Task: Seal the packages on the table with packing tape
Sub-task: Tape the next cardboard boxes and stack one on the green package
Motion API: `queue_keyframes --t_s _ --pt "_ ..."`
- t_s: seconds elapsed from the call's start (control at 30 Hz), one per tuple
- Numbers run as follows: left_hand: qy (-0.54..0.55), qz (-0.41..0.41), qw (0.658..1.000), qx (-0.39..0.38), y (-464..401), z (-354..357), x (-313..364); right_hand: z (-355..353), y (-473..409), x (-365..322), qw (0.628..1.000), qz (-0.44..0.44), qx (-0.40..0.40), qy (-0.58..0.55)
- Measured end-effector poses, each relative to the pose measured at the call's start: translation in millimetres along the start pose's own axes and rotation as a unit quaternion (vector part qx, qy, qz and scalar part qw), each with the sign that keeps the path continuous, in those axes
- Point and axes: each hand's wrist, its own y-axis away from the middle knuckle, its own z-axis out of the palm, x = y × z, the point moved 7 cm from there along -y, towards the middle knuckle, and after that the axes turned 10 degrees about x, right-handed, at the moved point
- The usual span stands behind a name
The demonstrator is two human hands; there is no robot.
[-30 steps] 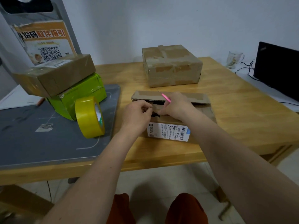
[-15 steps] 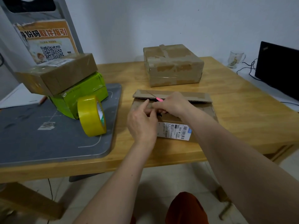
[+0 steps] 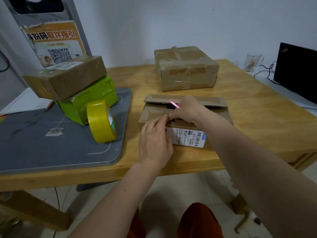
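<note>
An open brown cardboard box [image 3: 214, 102] with a white shipping label [image 3: 188, 137] lies near the table's front edge, its far flap raised. My right hand [image 3: 188, 109] rests over the gap between the flaps, closed on a thin pink tool [image 3: 174, 104] whose tip sticks out toward the far flap. My left hand [image 3: 154, 143] lies on the near flap with fingers stretched toward the right hand's fingertips. A roll of yellow packing tape [image 3: 100, 121] stands on edge to the left, apart from both hands.
A taped brown box [image 3: 185, 69] sits at the back of the wooden table [image 3: 257, 117]. On a grey mat [image 3: 51, 148] at left, a brown box [image 3: 68, 79] is stacked on a green box [image 3: 96, 97]. A glass mug [image 3: 253, 61] and a black screen [image 3: 296, 71] are at right.
My left hand has uncurled from a fist and slid right, its fingers now flat on the near flap. My right hand with the pink tool has stayed over the gap.
</note>
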Motion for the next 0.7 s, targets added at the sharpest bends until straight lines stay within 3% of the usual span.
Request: queue_keyframes --t_s 0.1,0.23,0.3,0.5,0.7 --pt "-0.085 0.059 0.993 -0.057 3.7 2.9 10.3 -14.1 3.2 8.2 0.997 -0.011 0.038 -0.068" --pt "-0.138 0.062 0.982 -0.112 6.0 7.0 17.9 -72.8 4.6 38.5 0.966 0.010 0.254 -0.045" --pt "-0.164 0.062 0.976 -0.129 4.8 8.0 21.3 -98.5 0.2 72.2 0.947 0.063 0.312 -0.051" --pt "-0.105 0.038 0.986 -0.121 0.4 0.7 19.0 -83.5 -0.5 179.0 0.934 0.246 0.251 -0.058" --pt "-0.067 0.036 0.994 -0.072 -1.2 3.7 21.3 -64.5 -1.0 185.7 0.941 0.221 0.244 -0.073"
